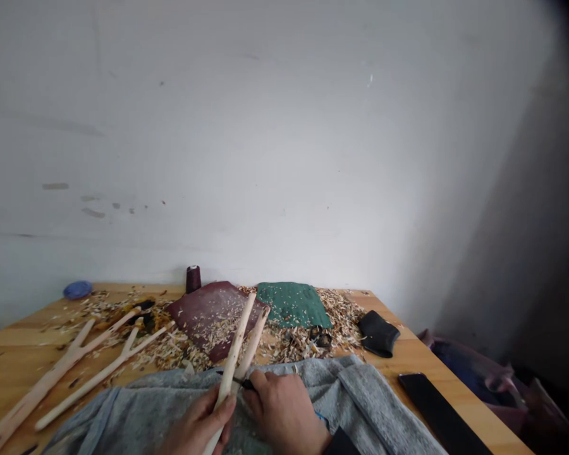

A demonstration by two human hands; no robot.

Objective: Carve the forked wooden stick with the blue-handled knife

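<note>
A pale, peeled forked stick [239, 344] slants upward at the bottom centre, its two prongs pointing away from me. My left hand [203, 420] is wrapped round its lower part. Just to the right, my right hand [279, 404] is closed on the dark handle of a small knife [243, 382], whose blade lies against the stick near the fork. Part of the blade is hidden behind the wood. Under both hands a grey cloth [142, 411] covers the front of the table.
Two more forked sticks [76, 357] lie on the wooden table [9, 354] at left. Wood shavings [344, 316] surround maroon [208, 313] and green [291, 303] sheets. A thread spool [193, 279] stands behind. A black piece [378, 333] and phone [440, 411] lie right.
</note>
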